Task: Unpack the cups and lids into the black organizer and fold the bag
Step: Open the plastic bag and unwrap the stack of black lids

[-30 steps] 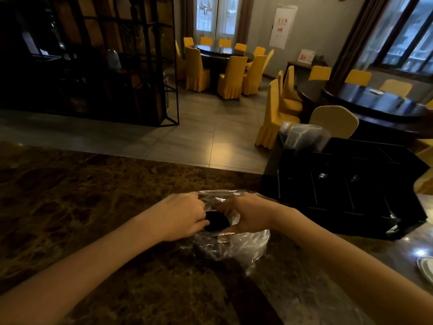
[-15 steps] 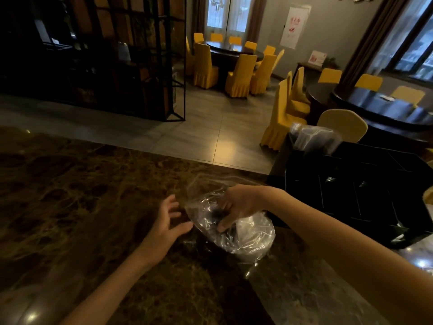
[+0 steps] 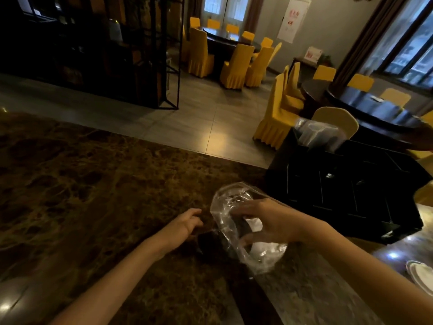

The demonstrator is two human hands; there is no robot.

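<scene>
So right up close there's this dark marbled desk [image 3: 98, 184], and the person's right hand [image 3: 269, 221] has its fingers and thumb curled around a clear plastic bag [image 3: 243, 228], holding it just above the desk top. Something dark and something pale show through the plastic, but it's too crinkly and blurry to say which bits are cups or lids. The left hand [image 3: 185, 225] hovers just beside the bag, fingers loosely bent, holding nothing. Just past the bag on the right sits the black organizer [image 3: 351, 191], with a clear plastic bundle [image 3: 318, 134] sticking up at its back corner. A white plate [image 3: 421, 275] peeks in at the right edge. Further back: tiled floor, yellow-covered chairs [image 3: 236, 66] around dark round tables, a black metal shelf on the left.
</scene>
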